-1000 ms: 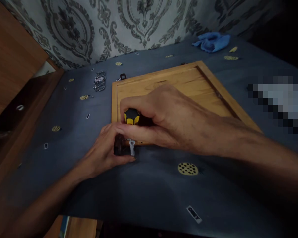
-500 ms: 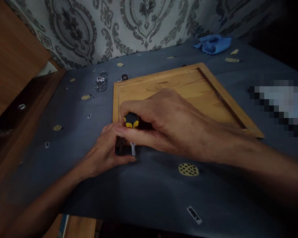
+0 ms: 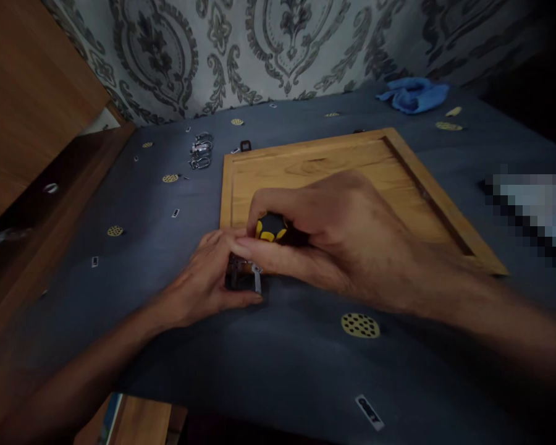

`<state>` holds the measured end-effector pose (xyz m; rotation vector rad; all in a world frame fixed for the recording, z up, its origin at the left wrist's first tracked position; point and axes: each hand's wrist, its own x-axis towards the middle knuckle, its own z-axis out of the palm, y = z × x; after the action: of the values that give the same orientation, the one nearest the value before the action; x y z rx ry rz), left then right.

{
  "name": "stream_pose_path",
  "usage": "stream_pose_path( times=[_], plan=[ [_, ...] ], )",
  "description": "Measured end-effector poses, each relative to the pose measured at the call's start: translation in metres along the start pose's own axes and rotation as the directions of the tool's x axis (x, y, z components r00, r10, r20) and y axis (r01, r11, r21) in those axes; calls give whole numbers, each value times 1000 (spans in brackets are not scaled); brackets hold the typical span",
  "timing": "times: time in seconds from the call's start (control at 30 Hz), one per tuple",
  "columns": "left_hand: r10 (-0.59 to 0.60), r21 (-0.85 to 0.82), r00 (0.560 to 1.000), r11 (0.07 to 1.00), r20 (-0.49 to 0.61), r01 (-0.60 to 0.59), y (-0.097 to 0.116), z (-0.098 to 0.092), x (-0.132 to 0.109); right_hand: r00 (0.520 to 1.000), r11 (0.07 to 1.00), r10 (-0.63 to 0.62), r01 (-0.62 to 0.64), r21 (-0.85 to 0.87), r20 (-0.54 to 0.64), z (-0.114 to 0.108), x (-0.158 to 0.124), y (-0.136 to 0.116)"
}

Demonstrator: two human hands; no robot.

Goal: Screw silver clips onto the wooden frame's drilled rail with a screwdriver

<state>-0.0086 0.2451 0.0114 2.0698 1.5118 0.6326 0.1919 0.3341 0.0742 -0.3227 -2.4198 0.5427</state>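
My right hand point(image 3: 333, 235) is wrapped round a screwdriver, whose black-and-yellow handle end point(image 3: 272, 227) points up; its shaft and tip are hidden. Below it, a small metal latch point(image 3: 257, 278) sits at the near-left corner of a framed wooden panel point(image 3: 306, 167), which lies flat. My left hand point(image 3: 208, 278) pinches around that corner and the latch, fingers on top and thumb along the near side. The fingers of both hands touch or nearly touch beside the handle.
Several shiny metal latches point(image 3: 201, 150) lie left of the panel. A dark square loop point(image 3: 245, 146) sits at its far edge. A blue cloth point(image 3: 414, 94) lies at the back right. A wooden cabinet point(image 3: 41, 93) stands at the left, beside the patterned dark tablecloth point(image 3: 167, 259).
The whole view has shifted slightly, moving the scene to the right. My right hand has turned a little with the screwdriver handle; my left hand keeps its hold at the corner.
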Motion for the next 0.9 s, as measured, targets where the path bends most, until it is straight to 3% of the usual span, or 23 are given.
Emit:
stream_pose_path(
  times=[0.2,0.5,0.9],
  plan=[
    [-51,-11,999,999,5,51,1,-1,-1,974,992,41,-66,-105,-223,-10,1,-11],
    [-19,3,1000,1000,-3,19,-1,-1,3,992,996,82,-86,-40,-96,-2,0,3],
    [3,28,1000,1000,-5,-3,-2,0,1,996,998,61,-62,-12,-62,4,1,10]
  ],
)
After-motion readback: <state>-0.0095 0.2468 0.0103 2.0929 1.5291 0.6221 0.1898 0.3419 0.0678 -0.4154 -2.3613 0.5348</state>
